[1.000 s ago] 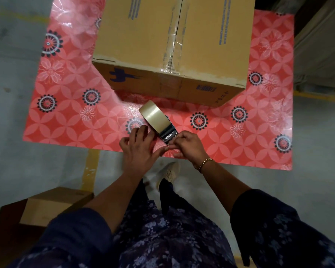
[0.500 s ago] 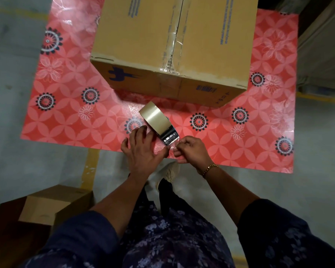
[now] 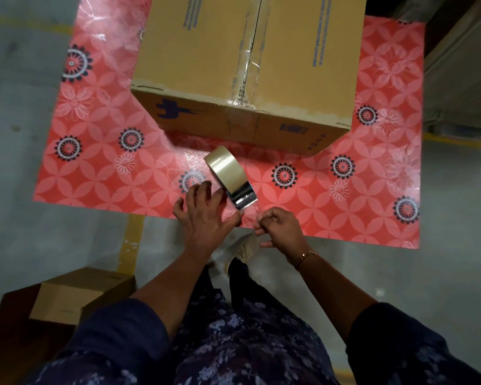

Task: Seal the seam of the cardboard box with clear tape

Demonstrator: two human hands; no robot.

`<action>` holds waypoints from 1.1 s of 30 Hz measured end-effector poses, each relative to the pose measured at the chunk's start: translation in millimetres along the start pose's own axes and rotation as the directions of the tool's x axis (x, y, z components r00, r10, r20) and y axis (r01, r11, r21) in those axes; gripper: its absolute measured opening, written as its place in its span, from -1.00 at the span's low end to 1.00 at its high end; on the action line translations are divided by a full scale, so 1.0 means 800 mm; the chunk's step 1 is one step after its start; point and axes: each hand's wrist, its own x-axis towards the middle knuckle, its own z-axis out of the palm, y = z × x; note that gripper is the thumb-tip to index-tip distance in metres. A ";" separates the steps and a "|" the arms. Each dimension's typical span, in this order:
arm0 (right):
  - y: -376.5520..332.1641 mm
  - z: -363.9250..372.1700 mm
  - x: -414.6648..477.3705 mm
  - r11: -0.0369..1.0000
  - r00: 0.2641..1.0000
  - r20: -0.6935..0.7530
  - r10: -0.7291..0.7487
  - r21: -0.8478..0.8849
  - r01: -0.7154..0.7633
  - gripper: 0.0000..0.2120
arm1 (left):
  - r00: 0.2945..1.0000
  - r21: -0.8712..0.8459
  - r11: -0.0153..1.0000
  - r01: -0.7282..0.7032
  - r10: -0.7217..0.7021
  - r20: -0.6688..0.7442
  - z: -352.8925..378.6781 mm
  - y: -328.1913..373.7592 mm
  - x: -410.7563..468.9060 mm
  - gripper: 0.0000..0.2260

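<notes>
A large brown cardboard box (image 3: 206, 65) stands on a red flowered table (image 3: 100, 151). Wrinkled clear tape runs along its top seam (image 3: 250, 51) down to the near edge. In front of the box, a roll of clear tape (image 3: 227, 169) is held on edge above the table's near edge. My left hand (image 3: 206, 215) grips the roll from the left side. My right hand (image 3: 278, 229) pinches the loose end of the tape just right of the roll, and a short clear strip stretches between them.
The table's near edge runs just under my hands, with grey floor and a yellow line (image 3: 128, 243) below. A smaller cardboard box (image 3: 75, 295) sits on a dark surface at lower left. My foot (image 3: 242, 248) shows under the table edge.
My right hand has drawn back from the roll toward me and to the right, pulling out a short length of tape. My left hand keeps its hold on the roll.
</notes>
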 end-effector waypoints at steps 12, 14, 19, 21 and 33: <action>0.018 0.002 -0.018 1.000 0.997 -0.073 -0.011 -0.028 0.009 -0.77 | 0.996 0.050 0.995 -0.088 0.086 0.039 -0.005 -0.008 0.005 -0.40; 0.020 0.004 -0.021 0.998 0.997 -0.065 0.029 0.053 -0.026 -0.78 | 0.989 0.061 0.988 -0.144 0.142 0.037 -0.008 -0.014 0.004 -0.39; 0.017 0.011 -0.034 0.973 0.997 -0.018 0.078 0.218 -0.072 -0.91 | 0.976 -0.012 0.976 -0.217 0.216 -0.026 -0.015 -0.023 -0.010 -0.49; 0.014 0.014 -0.036 0.968 0.997 0.000 0.081 0.240 -0.079 -0.93 | 0.924 -0.038 0.923 -0.382 0.381 -0.048 -0.018 -0.014 -0.022 -0.54; 0.007 -0.007 -0.039 0.977 0.994 0.096 0.048 0.203 -0.066 -0.70 | 0.928 -0.195 0.909 -0.368 0.373 -0.010 -0.016 0.038 -0.037 -0.95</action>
